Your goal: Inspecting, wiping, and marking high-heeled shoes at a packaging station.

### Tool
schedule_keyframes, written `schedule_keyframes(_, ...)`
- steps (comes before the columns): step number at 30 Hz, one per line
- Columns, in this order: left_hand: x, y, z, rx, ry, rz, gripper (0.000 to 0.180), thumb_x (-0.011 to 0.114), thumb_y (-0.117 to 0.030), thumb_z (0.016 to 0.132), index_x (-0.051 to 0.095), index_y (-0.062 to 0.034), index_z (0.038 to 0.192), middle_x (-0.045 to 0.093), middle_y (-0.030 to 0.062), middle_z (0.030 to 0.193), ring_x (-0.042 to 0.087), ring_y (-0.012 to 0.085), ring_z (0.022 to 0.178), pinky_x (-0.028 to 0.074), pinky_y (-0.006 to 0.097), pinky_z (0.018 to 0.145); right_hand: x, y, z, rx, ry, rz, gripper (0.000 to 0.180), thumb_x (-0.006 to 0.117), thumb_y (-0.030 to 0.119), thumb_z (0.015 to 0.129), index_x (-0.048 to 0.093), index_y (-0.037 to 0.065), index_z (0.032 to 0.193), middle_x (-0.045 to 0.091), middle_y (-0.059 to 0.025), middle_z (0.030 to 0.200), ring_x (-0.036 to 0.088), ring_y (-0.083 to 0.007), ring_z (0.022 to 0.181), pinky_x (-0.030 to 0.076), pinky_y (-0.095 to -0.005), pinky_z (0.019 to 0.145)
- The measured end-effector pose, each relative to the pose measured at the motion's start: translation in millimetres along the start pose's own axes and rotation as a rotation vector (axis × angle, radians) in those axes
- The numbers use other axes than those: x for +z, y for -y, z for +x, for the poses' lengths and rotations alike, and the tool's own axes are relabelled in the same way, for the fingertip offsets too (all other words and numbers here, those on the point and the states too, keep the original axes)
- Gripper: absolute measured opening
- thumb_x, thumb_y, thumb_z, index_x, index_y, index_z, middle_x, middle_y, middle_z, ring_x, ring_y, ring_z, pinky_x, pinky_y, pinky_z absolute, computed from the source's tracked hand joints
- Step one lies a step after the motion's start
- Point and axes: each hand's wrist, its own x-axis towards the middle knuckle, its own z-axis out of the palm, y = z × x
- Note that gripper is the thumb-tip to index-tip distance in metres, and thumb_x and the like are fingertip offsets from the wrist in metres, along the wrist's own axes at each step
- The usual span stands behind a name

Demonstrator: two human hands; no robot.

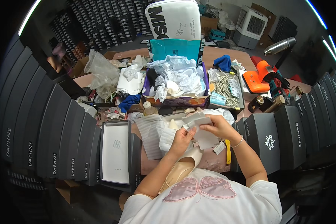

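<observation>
A folded sheet of white paper (206,137) is held between my two hands above the table. My left hand (183,140) pinches its left edge between thumb and fingers. On its upper right part, the fingers of my right hand (220,129) are closed. Below them, a cream pointed flat shoe (182,170) lies against my front, its toe partly under the paper. The pale toe of what looks like another shoe (173,124) shows just beyond my left hand. White ribbed foam wrap (150,136) spreads to the left of that hand.
A yellow-handled cutter (228,152) and a small white tag (219,148) lie by my right forearm. Dark shoe boxes (67,130) line both sides, with an open one (115,168) at left. Behind stand a box of crumpled tissue (177,76), a tray of sticks (226,89) and an orange device (255,78).
</observation>
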Motion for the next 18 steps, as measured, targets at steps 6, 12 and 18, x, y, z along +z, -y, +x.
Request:
schedule_keyframes(6,-3,0,-7,0.304,-0.445,0.032,0.032,0.056,-0.027,0.096,0.054,-0.0002,0.114,0.061,0.0084,0.102,0.060,0.0131,0.092,0.051,0.030,0.083,-45,4,2,0.027,-0.359,0.648,0.023,0.063,0.014,0.091,0.060,-0.001,0.109,0.067,-0.0054,0.095,0.064,-0.0103,0.082,0.054,-0.0269,0.072)
schedule_keyframes(12,15,-8,-12,0.449,-0.282,-0.057,0.068,0.040,-0.050,0.098,0.028,-0.0017,0.144,0.035,0.0182,0.144,0.031,0.0235,0.135,0.023,0.040,0.111,-47,-4,-5,-0.047,-0.275,0.643,0.028,0.064,0.016,0.090,0.059,0.000,0.113,0.066,-0.0070,0.102,0.062,-0.0132,0.092,0.050,-0.0289,0.082)
schedule_keyframes(18,14,-8,-15,0.273,-0.073,0.274,0.057,0.046,-0.025,0.099,0.024,0.0005,0.146,0.035,0.0157,0.144,0.036,0.0231,0.132,0.025,0.031,0.110,2,10,1,0.027,-0.298,0.708,0.033,0.068,0.018,0.087,0.058,0.001,0.114,0.065,-0.0056,0.104,0.060,-0.0126,0.095,0.048,-0.0286,0.084)
